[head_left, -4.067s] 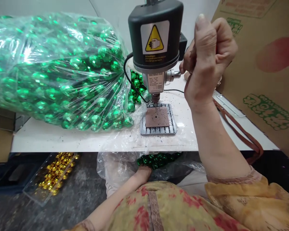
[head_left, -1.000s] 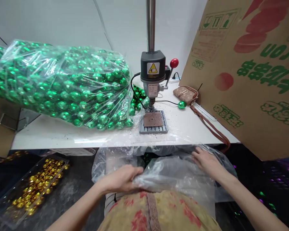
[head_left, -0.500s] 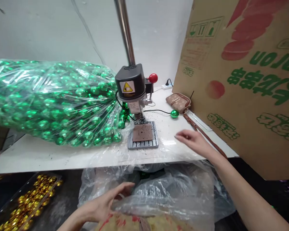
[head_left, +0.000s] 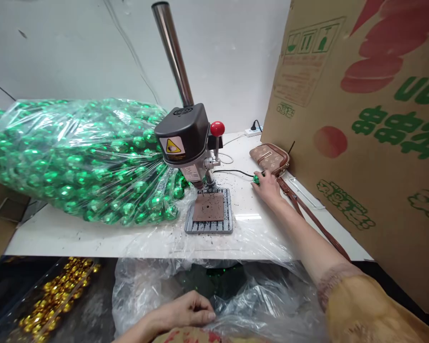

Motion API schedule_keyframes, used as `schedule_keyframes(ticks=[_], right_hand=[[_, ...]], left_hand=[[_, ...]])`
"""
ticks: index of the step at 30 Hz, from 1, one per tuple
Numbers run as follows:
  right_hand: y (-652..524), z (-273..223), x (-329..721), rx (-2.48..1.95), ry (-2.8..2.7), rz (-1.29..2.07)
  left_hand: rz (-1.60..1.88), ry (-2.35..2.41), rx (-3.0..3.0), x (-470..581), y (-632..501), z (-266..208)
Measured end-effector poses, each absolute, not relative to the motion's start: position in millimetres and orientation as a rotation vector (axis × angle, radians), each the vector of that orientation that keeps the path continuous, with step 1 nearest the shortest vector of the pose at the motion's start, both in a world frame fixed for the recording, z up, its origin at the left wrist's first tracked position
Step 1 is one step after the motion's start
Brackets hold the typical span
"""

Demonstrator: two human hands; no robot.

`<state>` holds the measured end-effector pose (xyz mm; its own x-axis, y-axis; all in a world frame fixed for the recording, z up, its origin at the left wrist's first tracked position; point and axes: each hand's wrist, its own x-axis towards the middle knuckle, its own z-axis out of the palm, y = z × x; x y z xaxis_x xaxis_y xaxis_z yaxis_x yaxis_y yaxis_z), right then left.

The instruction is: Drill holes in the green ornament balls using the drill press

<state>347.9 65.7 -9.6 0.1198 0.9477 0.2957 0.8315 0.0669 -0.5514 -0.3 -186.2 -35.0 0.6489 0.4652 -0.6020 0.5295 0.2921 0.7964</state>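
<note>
Against a pale wall, a white table bears a bench drill with a bulging bag of green balls to its left. The right hand has its fingers closed around a single green ball, just in front of a brown purse. The left hand lies loosely curled by clear plastic below the table's edge; whether it grips any cannot be told.

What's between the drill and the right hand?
Head view: a black cord on the white table, dark specks nearer the drill, then the green ball at the right hand.
</note>
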Motion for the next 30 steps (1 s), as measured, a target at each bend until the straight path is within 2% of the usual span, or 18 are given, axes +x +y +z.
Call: schedule_keyframes(ticks=[4, 8, 11, 15, 21, 25, 30], right_hand=[[30.1, 14.4, 341.9, -1.617, -1.769, 0.216], [-26.5, 48.0, 320.0, -1.288, -1.860, 0.236], [-72.9, 59.7, 290.5, -1.024, -1.955, 0.248], [-112.7, 48.3, 239.7, -0.734, -2.051, 0.220], [-115.6, 45.3, 211.8, -0.776, -2.072, 0.182], [-98.1, 92.5, 238.6, -0.905, -1.928, 0.220], [-49.6, 157.8, 252.6, -0.961, -1.215, 0.098]], left_hand=[[-0.044, 0.893, 1.372, -7.3, -184.5, -32.7], [-0.047, 0.947, 1.571, 0.0, -177.4, -1.4], [0.253, 1.003, 1.511, 12.8, -166.5, 31.4], [0.734, 0.848, 1.226, 28.8, -147.0, 53.5], [0.972, 0.886, 0.961, 25.5, -119.8, 49.2], [1.019, 0.731, 0.690, 9.4, -91.9, 51.6], [1.071, 0.672, 0.502, 6.0, -63.6, 49.9]])
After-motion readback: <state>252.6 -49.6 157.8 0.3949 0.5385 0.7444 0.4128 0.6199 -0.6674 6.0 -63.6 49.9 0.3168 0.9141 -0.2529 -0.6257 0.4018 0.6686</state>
